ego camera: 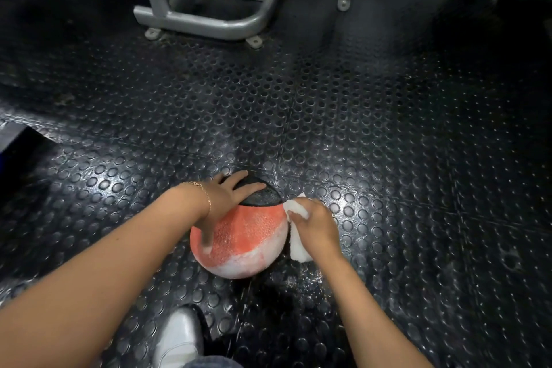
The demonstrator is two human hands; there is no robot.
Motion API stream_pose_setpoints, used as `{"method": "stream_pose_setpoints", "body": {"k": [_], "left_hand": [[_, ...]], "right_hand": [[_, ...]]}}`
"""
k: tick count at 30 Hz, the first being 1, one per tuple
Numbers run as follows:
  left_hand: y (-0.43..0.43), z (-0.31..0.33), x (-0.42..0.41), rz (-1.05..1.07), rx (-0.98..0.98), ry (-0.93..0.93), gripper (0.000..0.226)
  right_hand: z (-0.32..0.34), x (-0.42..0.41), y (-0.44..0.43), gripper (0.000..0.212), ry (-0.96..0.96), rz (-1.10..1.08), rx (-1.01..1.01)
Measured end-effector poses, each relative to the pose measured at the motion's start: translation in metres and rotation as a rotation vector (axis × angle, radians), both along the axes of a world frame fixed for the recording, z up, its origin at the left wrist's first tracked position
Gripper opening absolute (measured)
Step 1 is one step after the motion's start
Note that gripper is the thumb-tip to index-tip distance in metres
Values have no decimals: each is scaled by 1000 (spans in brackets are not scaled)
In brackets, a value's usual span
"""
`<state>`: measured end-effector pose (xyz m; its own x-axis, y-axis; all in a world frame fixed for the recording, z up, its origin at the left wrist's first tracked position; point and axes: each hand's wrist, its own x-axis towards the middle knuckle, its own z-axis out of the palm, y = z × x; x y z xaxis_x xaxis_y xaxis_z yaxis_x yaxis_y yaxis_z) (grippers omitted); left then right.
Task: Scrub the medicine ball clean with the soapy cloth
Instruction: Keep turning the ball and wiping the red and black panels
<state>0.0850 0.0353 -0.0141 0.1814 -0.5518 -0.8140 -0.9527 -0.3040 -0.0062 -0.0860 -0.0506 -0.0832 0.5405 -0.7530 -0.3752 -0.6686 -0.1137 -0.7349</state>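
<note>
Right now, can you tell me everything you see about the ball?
The medicine ball is round, bumpy orange with a black patch on its far side. White foam coats its near lower part. It sits on the studded floor. The left hand rests on top; the right hand holds a white cloth against its right side.

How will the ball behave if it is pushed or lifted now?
Likely to roll: the ball is round, and the left hand presses on it. Probably slippery: white suds from the cloth coat its lower side. The studded floor may slow it a little.
</note>
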Motion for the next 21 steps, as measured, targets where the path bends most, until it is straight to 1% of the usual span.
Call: {"method": "stream_pose_setpoints", "body": {"k": [2, 5, 10, 14, 18, 21], "left_hand": [[2, 1, 5, 48, -20, 31, 144], [6, -2, 14, 97, -46, 69, 145], [7, -11, 12, 191, -88, 87, 147], [8, -13, 17, 212, -95, 106, 148], [2, -11, 13, 236, -87, 106, 145], [-1, -8, 18, 245, -85, 141, 143]], "right_hand": [[2, 1, 3, 25, 11, 16, -37], [2, -2, 8, 29, -4, 105, -69], [12, 10, 3, 28, 1, 27, -74], [22, 6, 8, 31, 12, 149, -133], [21, 13, 0, 30, 60, 76, -131], [19, 8, 7, 30, 52, 89, -127]]}}
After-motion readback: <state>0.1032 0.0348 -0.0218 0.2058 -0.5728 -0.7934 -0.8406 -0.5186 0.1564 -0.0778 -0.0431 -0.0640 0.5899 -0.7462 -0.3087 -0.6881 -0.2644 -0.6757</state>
